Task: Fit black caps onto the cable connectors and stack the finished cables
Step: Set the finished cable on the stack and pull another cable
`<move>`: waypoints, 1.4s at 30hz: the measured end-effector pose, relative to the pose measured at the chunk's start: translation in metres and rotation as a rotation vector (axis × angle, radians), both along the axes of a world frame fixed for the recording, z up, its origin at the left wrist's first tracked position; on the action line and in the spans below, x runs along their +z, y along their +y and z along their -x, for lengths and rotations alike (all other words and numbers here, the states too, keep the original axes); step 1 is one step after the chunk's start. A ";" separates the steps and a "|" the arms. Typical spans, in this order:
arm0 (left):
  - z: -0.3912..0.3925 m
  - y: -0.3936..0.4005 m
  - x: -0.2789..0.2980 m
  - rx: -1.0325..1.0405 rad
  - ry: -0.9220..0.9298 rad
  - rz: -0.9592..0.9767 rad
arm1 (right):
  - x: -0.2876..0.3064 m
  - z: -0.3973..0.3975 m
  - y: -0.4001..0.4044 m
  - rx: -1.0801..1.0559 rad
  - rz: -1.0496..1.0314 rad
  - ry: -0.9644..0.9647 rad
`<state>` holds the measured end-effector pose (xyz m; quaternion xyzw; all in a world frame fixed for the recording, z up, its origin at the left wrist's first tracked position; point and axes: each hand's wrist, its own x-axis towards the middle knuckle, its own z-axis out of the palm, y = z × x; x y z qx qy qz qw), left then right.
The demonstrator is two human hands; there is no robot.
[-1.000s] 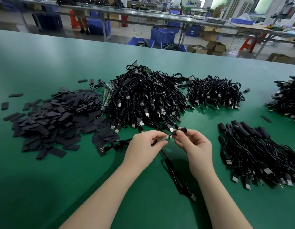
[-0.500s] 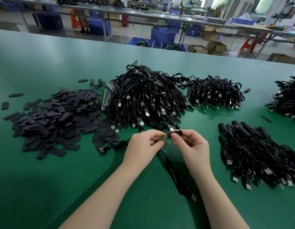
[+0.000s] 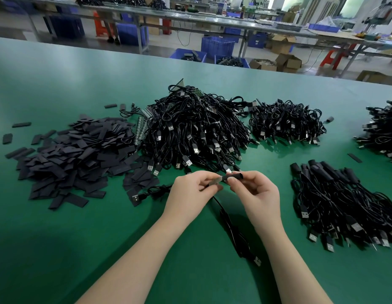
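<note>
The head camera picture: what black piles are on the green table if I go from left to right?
Flat black caps pile → big tangled cable heap → smaller cable heap → capped cables stack → another cable heap at the right edge.

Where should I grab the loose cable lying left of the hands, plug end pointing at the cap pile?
Take the loose cable by its plug body, from above, pinching the two narrow sides. It lies flat on the green table, clear of the cap pile, while its cord is bunched.
</note>
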<state>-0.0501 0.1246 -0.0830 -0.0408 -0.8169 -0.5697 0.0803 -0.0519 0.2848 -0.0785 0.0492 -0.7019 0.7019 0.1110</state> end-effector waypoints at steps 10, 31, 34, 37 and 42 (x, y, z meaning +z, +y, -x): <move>0.001 0.000 -0.001 0.004 -0.013 0.003 | -0.002 0.001 0.001 -0.028 0.012 -0.018; 0.001 0.000 -0.001 -0.009 -0.020 0.005 | -0.003 0.002 0.002 0.041 0.005 -0.052; 0.000 0.000 0.001 -0.018 -0.024 0.004 | -0.003 0.002 0.002 0.040 0.002 -0.046; -0.002 0.000 0.002 -0.018 -0.032 0.032 | -0.003 0.001 0.001 0.042 -0.023 -0.008; -0.004 0.000 0.006 -0.021 -0.005 0.088 | -0.004 0.003 0.003 0.070 -0.038 -0.043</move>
